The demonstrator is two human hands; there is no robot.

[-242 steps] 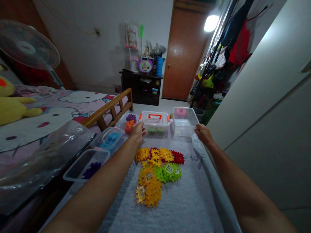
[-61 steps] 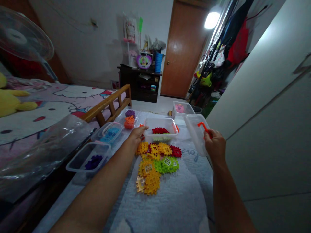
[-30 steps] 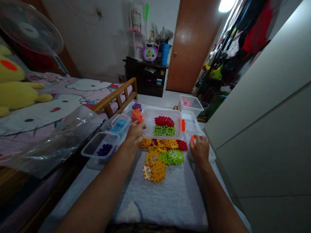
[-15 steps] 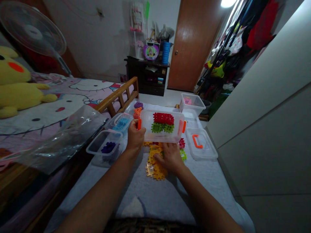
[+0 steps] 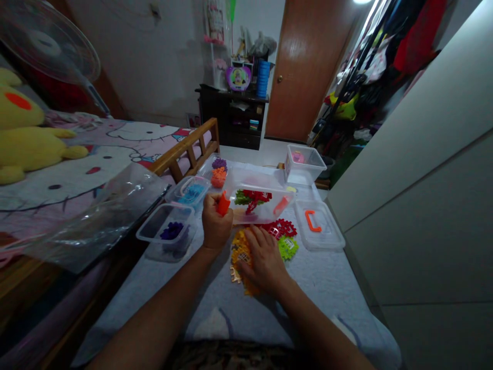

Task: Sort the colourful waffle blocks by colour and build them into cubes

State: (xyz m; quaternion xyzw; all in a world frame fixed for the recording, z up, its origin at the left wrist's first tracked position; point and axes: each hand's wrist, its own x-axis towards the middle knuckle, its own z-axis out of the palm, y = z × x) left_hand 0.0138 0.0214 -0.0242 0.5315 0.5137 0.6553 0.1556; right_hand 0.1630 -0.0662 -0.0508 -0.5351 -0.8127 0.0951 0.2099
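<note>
My left hand [image 5: 216,222] grips the left end of a clear plastic box [image 5: 265,209] at its orange clip [image 5: 224,203]. The box is tilted above the table, and red pieces [image 5: 254,197] and dark green pieces [image 5: 242,197] show in or through it. With fingers stretched out, my right hand [image 5: 265,257] lies on a pile of yellow interlocking plastic pieces [image 5: 241,249]. Beside its fingertips are red pieces [image 5: 283,228] and a bright green piece [image 5: 288,247]. Part of the yellow pile is hidden under the palm.
On the left stand open clear boxes with dark purple pieces [image 5: 172,231] and blue pieces [image 5: 191,194]. Orange pieces [image 5: 218,177] sit farther back. A lid with an orange handle [image 5: 320,226] lies at right, with a clear bin [image 5: 305,163] behind. A wooden bed rail [image 5: 185,149] borders the left.
The clear box has tilted and lowered slightly, and the red and green pieces in it have shifted. More red pieces show on the table. My right hand has moved slightly lower over the yellow pile.
</note>
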